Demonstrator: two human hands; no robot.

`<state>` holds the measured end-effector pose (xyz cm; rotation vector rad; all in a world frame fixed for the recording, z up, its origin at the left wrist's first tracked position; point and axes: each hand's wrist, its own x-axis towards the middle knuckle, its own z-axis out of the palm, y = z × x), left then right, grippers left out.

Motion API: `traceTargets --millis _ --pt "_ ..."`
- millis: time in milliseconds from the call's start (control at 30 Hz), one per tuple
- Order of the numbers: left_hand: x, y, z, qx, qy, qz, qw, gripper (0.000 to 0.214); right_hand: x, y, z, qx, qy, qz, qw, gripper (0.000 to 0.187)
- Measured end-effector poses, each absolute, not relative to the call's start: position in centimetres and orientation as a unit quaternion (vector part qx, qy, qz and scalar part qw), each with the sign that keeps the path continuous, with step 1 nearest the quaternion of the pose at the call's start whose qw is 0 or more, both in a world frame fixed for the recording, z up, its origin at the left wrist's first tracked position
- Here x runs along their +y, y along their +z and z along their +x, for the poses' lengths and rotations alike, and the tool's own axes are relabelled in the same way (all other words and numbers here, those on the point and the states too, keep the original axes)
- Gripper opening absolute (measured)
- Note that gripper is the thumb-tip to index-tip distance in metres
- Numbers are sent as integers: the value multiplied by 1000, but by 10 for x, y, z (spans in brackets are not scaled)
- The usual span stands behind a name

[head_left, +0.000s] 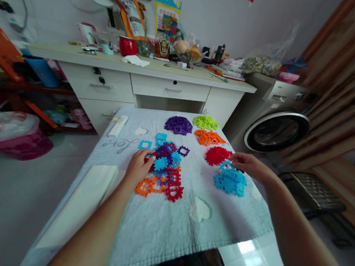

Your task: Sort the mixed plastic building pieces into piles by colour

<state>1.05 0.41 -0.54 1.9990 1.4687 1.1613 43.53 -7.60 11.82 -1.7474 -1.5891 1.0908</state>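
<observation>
Square plastic building pieces with notched edges lie sorted by colour on the cloth. My left hand (139,165) is at the left side of a mixed pile (161,163) of blue, red, purple and orange pieces, its thumb and fingers closed around a red piece. My right hand (247,162) reaches over the blue pile (231,183), fingers pinched at a blue piece (225,165) on its upper edge. Just behind it sits the red pile (218,156). Farther back are the orange pile (209,137), the green pile (206,121) and the purple pile (178,125).
A pale cloth (169,230) covers the table. A white box (118,126) lies at its far left. Behind stands a white desk (168,87) crowded with jars, a red pot (128,46) and books. A washing machine (274,112) is at the right, a pink bin (26,139) at the left.
</observation>
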Motion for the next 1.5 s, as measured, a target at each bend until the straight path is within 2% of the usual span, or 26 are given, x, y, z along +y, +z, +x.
traceTargets --millis 200,367,500,633,833,1000,1200,1500 --pt "4 -6 10 527 410 716 203 32 -113 103 425 -637 359 -641 233 23" --pt "0 -1 9 529 407 713 214 32 -122 105 397 -702 229 -657 149 6" --pt "-2 -1 9 530 405 713 214 32 -122 103 387 -727 125 -669 96 10" --pt "-2 -2 8 532 402 715 210 32 -122 97 380 -729 89 -674 82 13" --pt "-1 -2 10 529 401 717 212 30 -111 97 332 -745 115 -641 141 12" --pt "-4 -2 8 534 408 712 204 28 -86 88 266 -778 146 -590 159 18" --pt "-4 -6 3 541 421 698 206 29 -57 49 232 -710 131 -642 258 34" --pt "-5 -6 2 545 426 693 204 28 -45 25 237 -624 231 -635 393 32"
